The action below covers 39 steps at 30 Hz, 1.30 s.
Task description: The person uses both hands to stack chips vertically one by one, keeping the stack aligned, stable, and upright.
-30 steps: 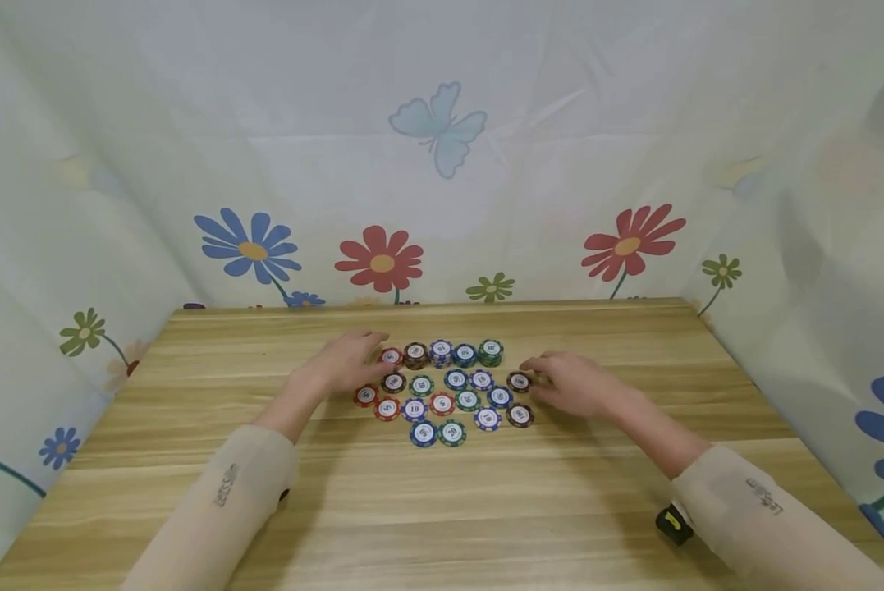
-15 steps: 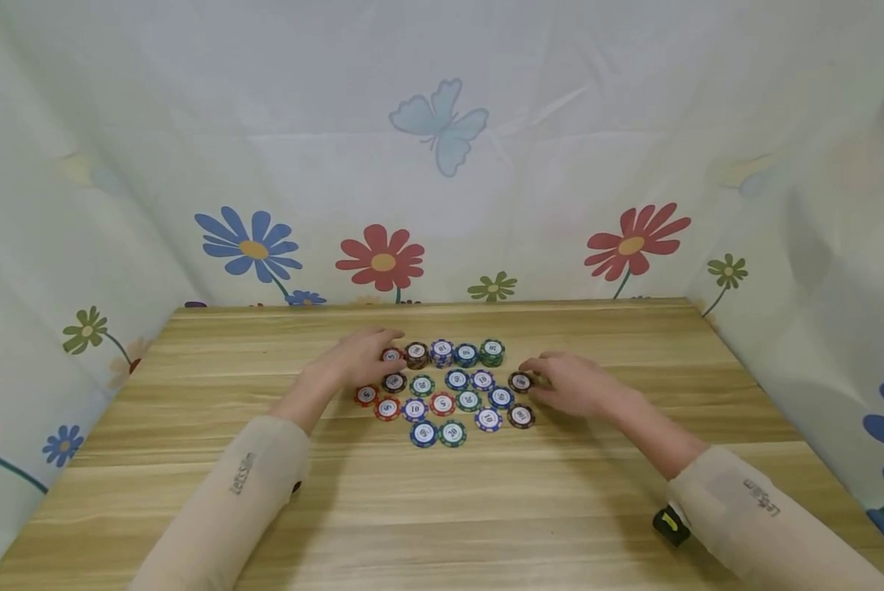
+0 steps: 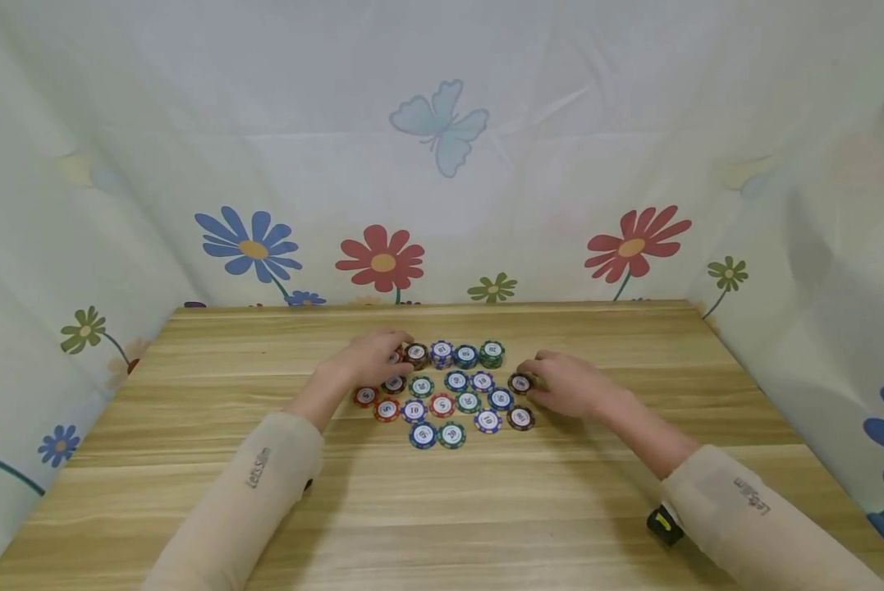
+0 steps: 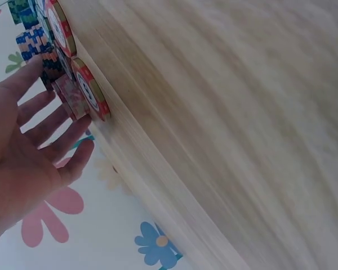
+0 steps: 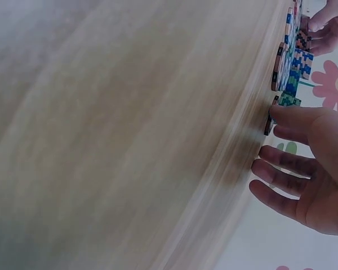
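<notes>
Poker chips lie in flat rows before a back row of stacks. My left hand (image 3: 368, 359) reaches over the left end of that row, its fingers loosely extended around the red stack (image 4: 71, 97), partly hidden in the head view. Its fingertips reach the black stack (image 3: 415, 353) beside it. At the right end, my right hand (image 3: 570, 384) touches a single black chip (image 3: 519, 383) with its thumb (image 5: 287, 116); the other fingers are loosely spread. Whether the chip is pinched is hard to see, but it lies flat on the table.
Purple (image 3: 442, 353), blue (image 3: 466, 355) and green (image 3: 492, 353) stacks continue the back row. Several flat chips, such as a red one (image 3: 442, 405), lie in front on the wooden table (image 3: 442, 509). A flowered cloth (image 3: 301, 148) hangs behind it.
My left hand has moved a little to the right, from beside the red stack toward the black stack, covering more of the red one. The right hand stays at the black chip.
</notes>
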Motion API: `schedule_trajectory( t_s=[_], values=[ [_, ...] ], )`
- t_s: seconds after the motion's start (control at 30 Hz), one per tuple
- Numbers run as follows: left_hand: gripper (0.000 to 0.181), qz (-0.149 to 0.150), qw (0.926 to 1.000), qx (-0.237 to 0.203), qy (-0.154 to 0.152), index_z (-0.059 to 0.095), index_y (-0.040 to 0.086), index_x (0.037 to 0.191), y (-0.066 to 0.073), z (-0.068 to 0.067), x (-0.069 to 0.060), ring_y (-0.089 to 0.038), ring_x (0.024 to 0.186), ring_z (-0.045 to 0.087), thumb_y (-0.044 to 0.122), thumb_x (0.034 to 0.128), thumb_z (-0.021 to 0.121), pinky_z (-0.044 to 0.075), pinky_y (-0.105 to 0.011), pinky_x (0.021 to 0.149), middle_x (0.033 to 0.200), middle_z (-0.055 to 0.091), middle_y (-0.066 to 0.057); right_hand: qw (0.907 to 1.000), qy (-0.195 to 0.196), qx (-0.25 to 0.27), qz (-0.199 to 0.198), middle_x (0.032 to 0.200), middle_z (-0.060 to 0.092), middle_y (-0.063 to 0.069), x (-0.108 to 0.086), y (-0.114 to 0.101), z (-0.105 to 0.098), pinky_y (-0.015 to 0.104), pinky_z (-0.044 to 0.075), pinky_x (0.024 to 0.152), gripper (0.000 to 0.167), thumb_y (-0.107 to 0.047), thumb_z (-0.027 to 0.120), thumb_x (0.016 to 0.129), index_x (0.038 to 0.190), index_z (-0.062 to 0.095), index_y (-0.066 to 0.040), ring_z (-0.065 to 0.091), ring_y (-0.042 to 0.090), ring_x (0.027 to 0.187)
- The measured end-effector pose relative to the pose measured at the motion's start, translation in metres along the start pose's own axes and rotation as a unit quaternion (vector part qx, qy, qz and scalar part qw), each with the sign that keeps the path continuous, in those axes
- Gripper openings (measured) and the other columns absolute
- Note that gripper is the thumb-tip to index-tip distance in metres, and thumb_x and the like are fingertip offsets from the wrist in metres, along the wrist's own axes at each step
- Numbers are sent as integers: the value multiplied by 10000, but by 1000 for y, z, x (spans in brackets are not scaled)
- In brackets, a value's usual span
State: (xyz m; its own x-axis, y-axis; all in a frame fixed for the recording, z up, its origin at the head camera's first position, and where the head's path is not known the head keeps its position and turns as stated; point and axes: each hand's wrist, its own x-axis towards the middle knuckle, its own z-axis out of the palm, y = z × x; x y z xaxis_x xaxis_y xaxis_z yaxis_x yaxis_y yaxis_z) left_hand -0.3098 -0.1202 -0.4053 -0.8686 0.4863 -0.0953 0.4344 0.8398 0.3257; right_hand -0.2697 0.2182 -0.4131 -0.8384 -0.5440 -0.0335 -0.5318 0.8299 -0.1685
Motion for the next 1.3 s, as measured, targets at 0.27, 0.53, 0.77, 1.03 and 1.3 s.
schedule_trajectory(
  t_s=[0.27,0.53,0.77,1.03,1.3],
  values=[
    [574,-110,9999,-118,22,503,60,1489,-1,1,2,-312,1379,474,328,1013,679,353,-484,1142,1489,527,-143,9999,-74,-55,130,1068,666,101,5,-1,-1,425,558,852,337,-180,769,943,1237,707,-28,641,213,934],
    [506,-128,9999,37,101,580,59,1410,0,2,5,-283,1269,555,334,1002,696,408,-472,1098,1383,608,-130,9997,-120,151,157,1035,644,74,6,2,-2,409,548,815,358,-190,766,939,1255,694,-37,610,186,882],
    [451,-26,9996,190,206,618,41,1348,4,1,4,-280,1174,602,314,1000,702,450,-458,1051,1280,657,-125,9997,-154,180,112,997,625,52,8,3,0,372,532,764,335,-220,764,946,1224,705,-44,579,157,829],
    [423,-82,9994,261,209,628,46,1338,5,0,2,-284,1186,599,305,1009,689,445,-457,1057,1286,656,-125,9999,-35,101,-62,974,627,73,10,0,1,401,545,789,302,-181,769,927,1151,711,14,599,175,833],
    [459,-111,9996,221,151,614,42,1359,6,1,3,-285,1191,598,321,1003,697,442,-456,1061,1300,652,-128,9996,26,264,60,888,588,45,11,2,3,385,532,721,207,-180,752,892,984,677,-11,567,171,757]
  ],
)
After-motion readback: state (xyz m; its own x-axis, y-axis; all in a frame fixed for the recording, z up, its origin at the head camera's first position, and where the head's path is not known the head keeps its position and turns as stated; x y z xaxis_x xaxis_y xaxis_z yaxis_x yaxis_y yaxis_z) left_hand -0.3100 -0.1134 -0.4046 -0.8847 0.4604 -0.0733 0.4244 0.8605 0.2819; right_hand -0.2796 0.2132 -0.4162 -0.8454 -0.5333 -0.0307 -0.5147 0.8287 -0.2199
